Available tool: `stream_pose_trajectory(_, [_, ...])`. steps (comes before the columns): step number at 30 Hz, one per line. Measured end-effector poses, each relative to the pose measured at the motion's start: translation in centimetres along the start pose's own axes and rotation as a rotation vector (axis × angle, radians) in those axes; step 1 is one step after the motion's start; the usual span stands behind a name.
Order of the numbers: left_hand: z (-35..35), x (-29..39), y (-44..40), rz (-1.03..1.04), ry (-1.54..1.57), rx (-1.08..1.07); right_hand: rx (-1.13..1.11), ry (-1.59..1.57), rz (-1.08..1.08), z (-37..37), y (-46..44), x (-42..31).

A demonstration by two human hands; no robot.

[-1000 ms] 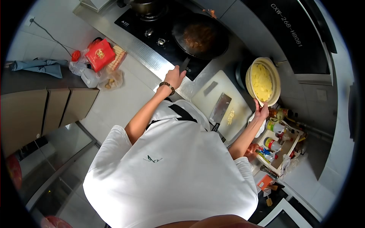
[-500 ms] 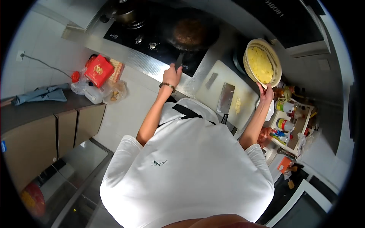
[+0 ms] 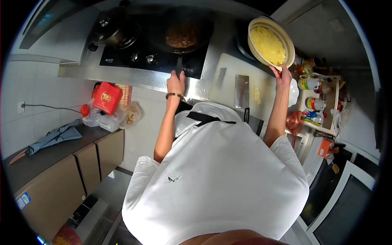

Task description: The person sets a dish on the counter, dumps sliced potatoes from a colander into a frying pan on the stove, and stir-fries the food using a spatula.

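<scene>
My left hand (image 3: 176,85) is closed round the dark handle (image 3: 179,63) of a frying pan on the right burner. Browned, finely chopped food (image 3: 182,34) lies in that pan. At the right, my right hand (image 3: 281,76) grips the near rim of a cream plastic colander (image 3: 291,51), holding it up past the far right corner of the cutting board. Thin yellow slices, perhaps potato (image 3: 268,44), fill the colander. A cleaver (image 3: 242,92) rests on the white cutting board (image 3: 228,87), beside a small pile of chopped pale pieces (image 3: 257,96).
A lidded pot (image 3: 112,33) stands on the left burner of the black stove (image 3: 122,61). Right of the board are a white bowl (image 3: 293,93) and a rack of bottles (image 3: 310,83). A red bag (image 3: 107,97) and a folded umbrella (image 3: 57,136) sit on the left counter.
The head view has shifted and turned, so stove and board appear higher and further left. Both hands keep their holds on the pan handle and the colander.
</scene>
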State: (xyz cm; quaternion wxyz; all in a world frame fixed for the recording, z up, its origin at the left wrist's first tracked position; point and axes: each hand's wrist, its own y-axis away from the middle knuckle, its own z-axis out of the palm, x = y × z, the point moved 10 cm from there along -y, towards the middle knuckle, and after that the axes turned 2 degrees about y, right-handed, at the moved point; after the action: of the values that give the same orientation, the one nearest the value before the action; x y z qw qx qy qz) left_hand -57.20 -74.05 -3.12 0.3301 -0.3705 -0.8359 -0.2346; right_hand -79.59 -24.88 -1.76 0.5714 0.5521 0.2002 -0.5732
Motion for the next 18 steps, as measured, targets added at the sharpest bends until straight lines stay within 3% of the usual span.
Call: stream_pose_trajectory(18, [0.4,0.0,-0.3,0.036,-0.031,0.047,-0.027,0.006,-0.015,0.5,0.8,-0.4])
